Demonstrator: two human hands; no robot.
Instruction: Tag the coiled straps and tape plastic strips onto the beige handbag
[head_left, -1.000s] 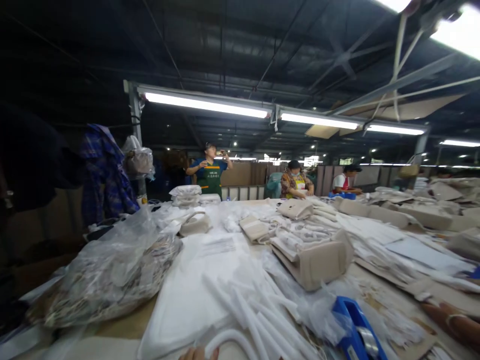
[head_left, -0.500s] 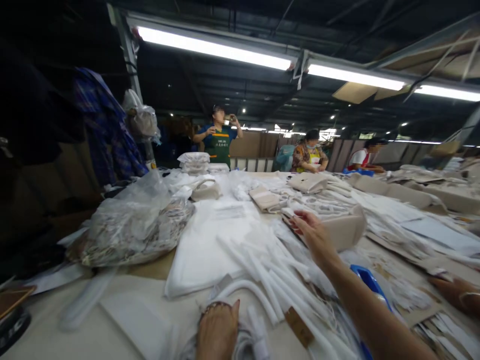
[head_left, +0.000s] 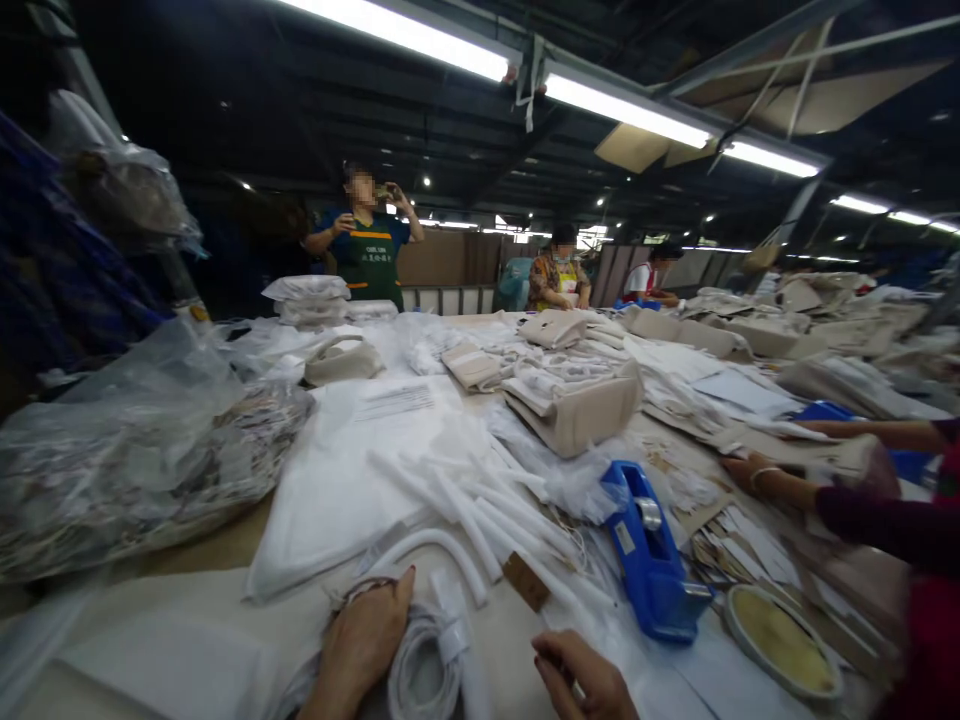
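My left hand (head_left: pixel 364 632) lies low in the middle, back upward, with its fingers bent over pale cord-like loops and its thumb sticking out. The fingertips are mostly hidden. Right beside it sits a coiled pale strap (head_left: pixel 425 668) with a clear plastic wrap. My right hand (head_left: pixel 586 682) is at the bottom edge, fingers loosely curled and apart, with nothing visible in them. White foam tubes (head_left: pixel 461 510) lie beyond both hands, and a brown tag (head_left: pixel 526 582) rests on them. A blue tape dispenser (head_left: pixel 651 560) stands to the right of my right hand.
White plastic bags (head_left: pixel 360 430) are stacked ahead. A large clear sack (head_left: pixel 150 460) bulges at left. Beige handbags (head_left: pixel 577 410) lie beyond the tubes. A round tape roll (head_left: pixel 782 640) is at lower right. A co-worker's arms (head_left: pixel 795 490) reach in from the right; other people stand behind.
My right hand has drawn back from the beige bag to the bottom edge. The view has swung right, bringing the tape dispenser into full view. My left hand stays by the coiled strap.
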